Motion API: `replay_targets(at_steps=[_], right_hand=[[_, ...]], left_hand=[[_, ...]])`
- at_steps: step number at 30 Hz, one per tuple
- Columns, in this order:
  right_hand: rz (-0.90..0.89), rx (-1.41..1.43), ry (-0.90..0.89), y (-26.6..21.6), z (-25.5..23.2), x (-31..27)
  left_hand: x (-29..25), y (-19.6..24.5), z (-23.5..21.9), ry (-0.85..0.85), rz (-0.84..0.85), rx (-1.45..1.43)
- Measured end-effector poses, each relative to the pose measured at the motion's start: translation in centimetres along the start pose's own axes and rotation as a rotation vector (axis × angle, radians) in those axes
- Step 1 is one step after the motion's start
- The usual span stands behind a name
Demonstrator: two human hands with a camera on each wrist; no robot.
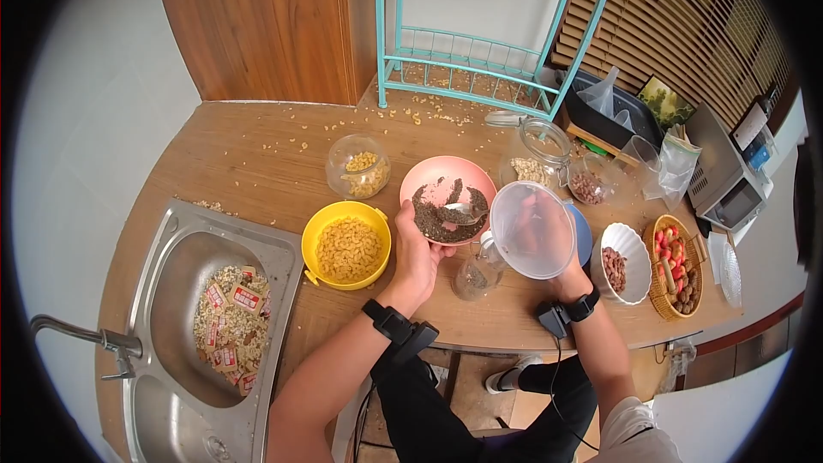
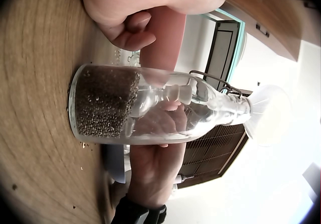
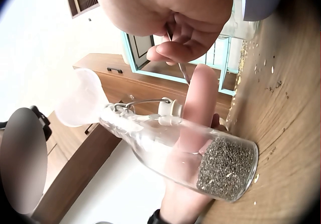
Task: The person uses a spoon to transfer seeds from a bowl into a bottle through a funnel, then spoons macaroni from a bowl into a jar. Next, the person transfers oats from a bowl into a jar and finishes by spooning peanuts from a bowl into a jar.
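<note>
My left hand (image 1: 416, 259) grips the side of a pink bowl (image 1: 426, 175), thumb at the rim, with small dark seeds inside. My right hand (image 3: 175, 13) pinches the thin handle of a metal spoon (image 1: 464, 213), whose bowl end sits among the seeds. In the head view, a translucent funnel (image 1: 533, 233) covers part of that hand. The funnel stands in the neck of a clear glass swing-top bottle (image 2: 165, 103), upright on the table between my forearms. Dark seeds (image 3: 225, 168) fill the lower part of the bottle. Its stopper (image 3: 170, 108) hangs at the side.
A yellow bowl (image 1: 385, 227) of macaroni and a round glass jar (image 1: 341, 151) stand left. Right are glass jars (image 1: 549, 141), a blue plate (image 1: 581, 227), a white bowl (image 1: 636, 261) and a basket (image 1: 677, 310). A sink (image 1: 279, 261) and a turquoise rack (image 1: 467, 64) flank the table (image 1: 231, 146).
</note>
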State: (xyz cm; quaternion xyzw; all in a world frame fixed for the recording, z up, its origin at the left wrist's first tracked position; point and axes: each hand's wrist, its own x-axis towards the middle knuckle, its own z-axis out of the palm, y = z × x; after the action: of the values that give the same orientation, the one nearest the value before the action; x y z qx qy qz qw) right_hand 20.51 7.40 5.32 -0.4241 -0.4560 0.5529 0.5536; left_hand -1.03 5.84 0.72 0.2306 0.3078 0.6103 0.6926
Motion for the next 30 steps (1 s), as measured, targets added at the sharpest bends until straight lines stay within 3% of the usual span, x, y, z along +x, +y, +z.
replay_targets(at_steps=[7,21,30], right_hand=[[-0.023,0.037,0.001,0.2,-0.1,0.1],[0.122,0.277,-0.002,1.0,-0.3,0.5],[0.116,0.258,-0.039,1.7,-1.1,0.8]], left_hand=[[-0.3,0.3,0.6,0.012,0.003,-0.014],[-0.2,0.3,0.5,0.016,0.004,-0.004],[-0.5,0.5,1.2,0.046,0.014,-0.070]])
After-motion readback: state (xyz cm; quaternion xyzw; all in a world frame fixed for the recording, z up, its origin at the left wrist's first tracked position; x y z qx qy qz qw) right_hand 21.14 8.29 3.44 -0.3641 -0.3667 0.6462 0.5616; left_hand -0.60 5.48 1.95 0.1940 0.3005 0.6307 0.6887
